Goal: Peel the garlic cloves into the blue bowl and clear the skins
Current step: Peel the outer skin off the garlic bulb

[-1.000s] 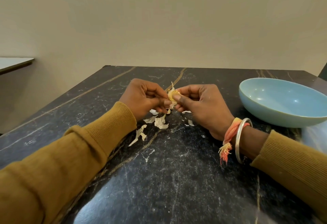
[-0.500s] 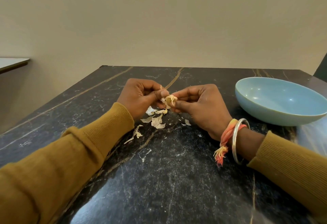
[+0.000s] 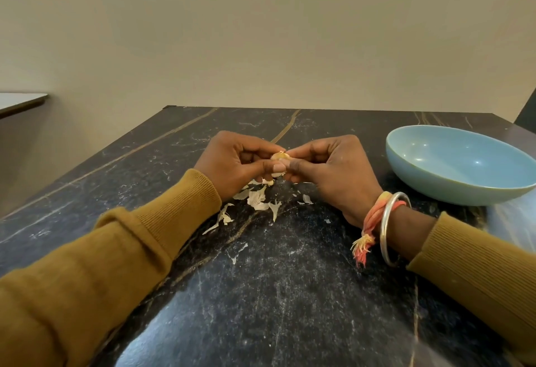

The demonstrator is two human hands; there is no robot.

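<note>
Black marble desk [image 3: 290,294] is carrying a scatter of papery skins [image 3: 256,200], lying just under the hands. Above them the left hand [image 3: 232,163] and right hand [image 3: 333,169] are pinching one clove [image 3: 279,155], fingers [image 3: 301,152] clamped on it from both sides. It is looking light, firm and probably slick where bared, so gripping its ends and picking at the brittle skin is seeming wisest. Farther right, the bowl [image 3: 452,192] is sitting apart.
</note>
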